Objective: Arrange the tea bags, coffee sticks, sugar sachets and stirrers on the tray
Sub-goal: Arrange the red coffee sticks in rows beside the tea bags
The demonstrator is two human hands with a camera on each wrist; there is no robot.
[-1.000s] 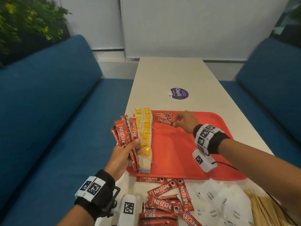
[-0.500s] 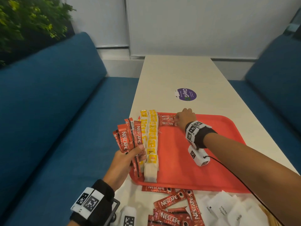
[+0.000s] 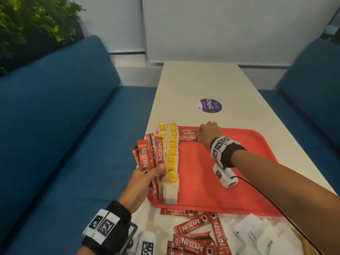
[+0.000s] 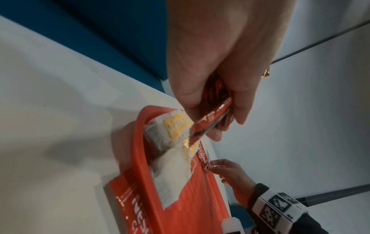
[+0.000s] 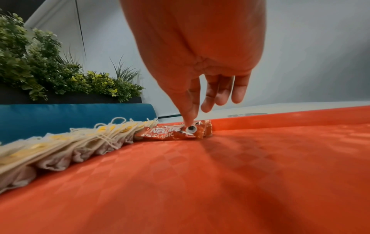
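Observation:
My left hand (image 3: 147, 179) grips a fan of several red coffee sticks (image 3: 149, 157) over the left rim of the red tray (image 3: 230, 190); the left wrist view shows the hand (image 4: 220, 126) curled round the coffee sticks (image 4: 214, 115). Tea bags (image 3: 172, 159) with yellow tags lie in two columns along the tray's left side. At the far edge, three coffee sticks (image 3: 188, 135) lie side by side. My right hand (image 3: 208, 132) is at their right ends. In the right wrist view one fingertip (image 5: 188, 125) presses a coffee stick (image 5: 166, 133), the other fingers hanging straight.
Loose coffee sticks (image 3: 198, 234), white sugar sachets (image 3: 253, 236) and wooden stirrers (image 3: 301, 242) lie on the white table in front of the tray. A purple sticker (image 3: 210, 105) is beyond it. Blue sofas flank the table on both sides.
My right hand carried a coffee stick to the tray's far left corner, laid it by the others and now presses on their ends. The left hand keeps its bundle.

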